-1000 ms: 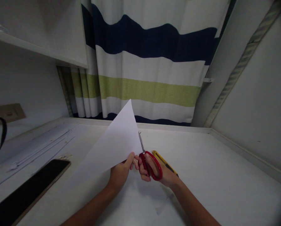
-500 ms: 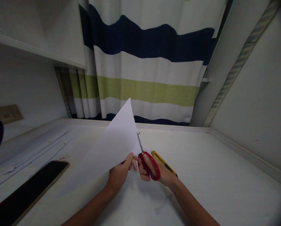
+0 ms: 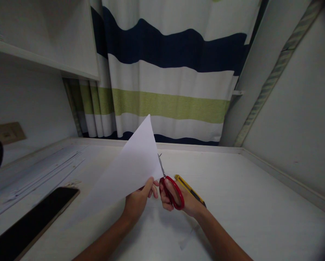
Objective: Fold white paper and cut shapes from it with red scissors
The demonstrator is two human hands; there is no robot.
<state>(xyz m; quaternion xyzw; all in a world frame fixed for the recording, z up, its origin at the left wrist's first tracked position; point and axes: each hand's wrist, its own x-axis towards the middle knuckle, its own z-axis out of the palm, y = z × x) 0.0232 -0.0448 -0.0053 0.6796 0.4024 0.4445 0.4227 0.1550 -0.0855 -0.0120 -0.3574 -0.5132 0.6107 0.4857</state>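
Note:
A white sheet of paper (image 3: 132,163) is held up off the table, one corner pointing up toward the curtain. My left hand (image 3: 139,199) pinches its lower edge between thumb and fingers. Red-handled scissors (image 3: 178,194) sit in my right hand (image 3: 186,201), with thumb and fingers in the loops. Their blades lie at the paper's right edge, partly hidden behind the sheet, so I cannot tell how far they are apart. Just beyond my right hand, a yellow and black utility knife (image 3: 189,189) lies on the table.
A dark phone (image 3: 34,221) lies on the white table (image 3: 260,203) at the left. Behind it are several flat white sheets or strips (image 3: 50,174). A striped curtain (image 3: 170,79) hangs at the back, and a shelf (image 3: 42,61) overhangs the left side.
Almost nothing differs. The view has shifted very slightly, and the paper, scissors and both hands keep nearly the same positions.

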